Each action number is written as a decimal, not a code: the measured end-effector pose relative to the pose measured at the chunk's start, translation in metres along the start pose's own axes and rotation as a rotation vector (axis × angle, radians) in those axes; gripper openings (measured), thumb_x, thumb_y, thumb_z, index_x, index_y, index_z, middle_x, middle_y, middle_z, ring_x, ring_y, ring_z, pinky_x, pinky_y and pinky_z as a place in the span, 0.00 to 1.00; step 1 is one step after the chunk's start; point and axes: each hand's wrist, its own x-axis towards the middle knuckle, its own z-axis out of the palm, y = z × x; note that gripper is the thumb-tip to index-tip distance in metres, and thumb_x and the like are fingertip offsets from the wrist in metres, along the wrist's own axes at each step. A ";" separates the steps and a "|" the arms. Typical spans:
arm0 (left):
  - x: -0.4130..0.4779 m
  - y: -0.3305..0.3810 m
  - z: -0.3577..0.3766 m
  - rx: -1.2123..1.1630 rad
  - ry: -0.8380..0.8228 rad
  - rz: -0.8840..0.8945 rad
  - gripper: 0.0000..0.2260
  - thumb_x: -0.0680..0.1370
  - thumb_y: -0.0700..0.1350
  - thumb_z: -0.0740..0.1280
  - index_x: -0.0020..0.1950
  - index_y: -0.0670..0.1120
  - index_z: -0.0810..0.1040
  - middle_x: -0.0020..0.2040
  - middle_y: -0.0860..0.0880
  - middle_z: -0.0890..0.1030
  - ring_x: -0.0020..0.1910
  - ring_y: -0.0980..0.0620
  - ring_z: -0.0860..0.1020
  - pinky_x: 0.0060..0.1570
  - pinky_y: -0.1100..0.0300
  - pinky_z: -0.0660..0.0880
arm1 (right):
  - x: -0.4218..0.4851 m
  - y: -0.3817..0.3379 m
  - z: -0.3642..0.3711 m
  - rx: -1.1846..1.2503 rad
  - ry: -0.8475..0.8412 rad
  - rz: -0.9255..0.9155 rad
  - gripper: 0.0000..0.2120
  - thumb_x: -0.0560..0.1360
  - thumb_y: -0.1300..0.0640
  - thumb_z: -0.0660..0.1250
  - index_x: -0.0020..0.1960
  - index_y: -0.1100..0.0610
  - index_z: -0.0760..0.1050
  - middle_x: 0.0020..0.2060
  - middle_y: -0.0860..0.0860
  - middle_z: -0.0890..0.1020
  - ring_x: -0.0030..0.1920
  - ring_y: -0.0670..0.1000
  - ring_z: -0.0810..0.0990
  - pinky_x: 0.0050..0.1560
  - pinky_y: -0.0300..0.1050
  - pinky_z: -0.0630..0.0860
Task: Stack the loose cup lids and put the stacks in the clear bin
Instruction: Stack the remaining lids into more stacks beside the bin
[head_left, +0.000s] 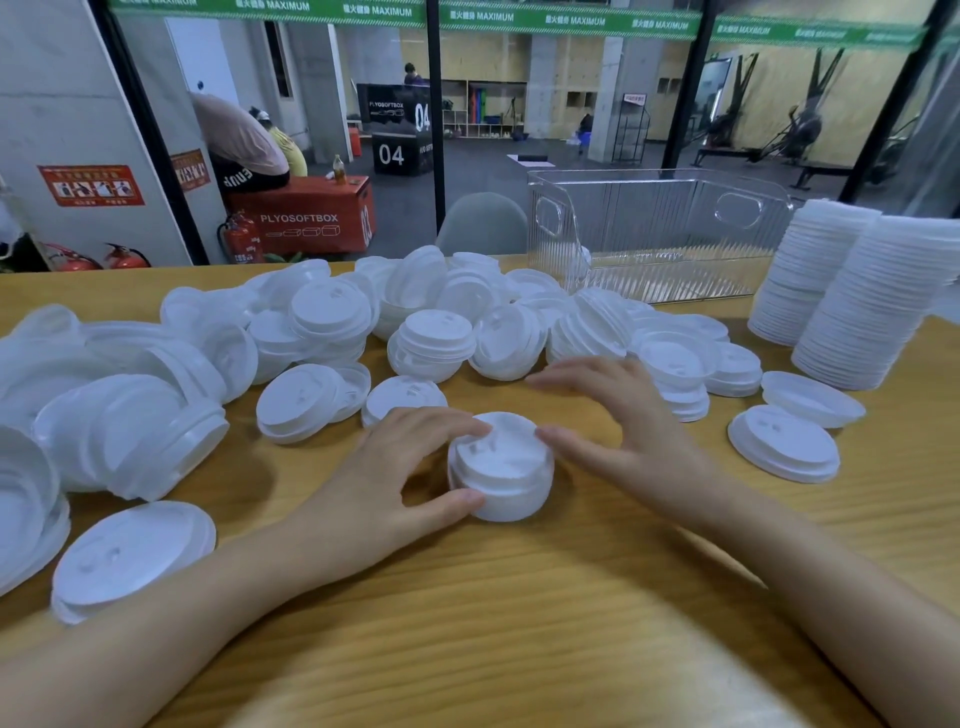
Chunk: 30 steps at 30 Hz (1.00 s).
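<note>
On the counter the left hand grips a short lid stack; the right hand lies spread, thumb touching it. Loose lids crowd behind, fronting the clear bin and tall stacks. Beyond, a red box reads "PLYOSOFTBOX".

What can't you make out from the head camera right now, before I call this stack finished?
Head view only.
Number of lids in the small stack: the left hand covers its side, and the rims blur together.
Whether the right hand touches it: unclear.
Contents of the clear bin: ribbed walls distort; a white shape at its left end may be inside or behind.
The tall stacks: right one cut off by the frame edge.
</note>
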 end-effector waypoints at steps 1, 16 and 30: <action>0.000 -0.001 0.001 0.003 0.011 -0.002 0.22 0.73 0.67 0.63 0.65 0.64 0.71 0.66 0.68 0.70 0.69 0.62 0.66 0.68 0.59 0.63 | 0.003 0.004 -0.005 -0.030 0.054 0.016 0.23 0.71 0.34 0.62 0.63 0.39 0.74 0.61 0.40 0.75 0.64 0.47 0.68 0.66 0.47 0.65; -0.001 -0.003 -0.002 -0.022 0.069 -0.042 0.22 0.71 0.66 0.64 0.64 0.64 0.72 0.63 0.68 0.71 0.68 0.62 0.67 0.69 0.51 0.65 | 0.104 0.054 -0.016 -0.390 -0.100 0.351 0.30 0.76 0.38 0.66 0.73 0.48 0.66 0.73 0.52 0.68 0.71 0.57 0.67 0.66 0.56 0.68; -0.004 0.008 -0.006 -0.043 -0.047 0.024 0.25 0.70 0.66 0.66 0.67 0.64 0.71 0.64 0.69 0.70 0.68 0.63 0.67 0.64 0.73 0.60 | -0.014 0.013 -0.032 0.072 0.118 0.133 0.20 0.75 0.38 0.61 0.64 0.43 0.74 0.64 0.40 0.76 0.66 0.38 0.71 0.64 0.29 0.64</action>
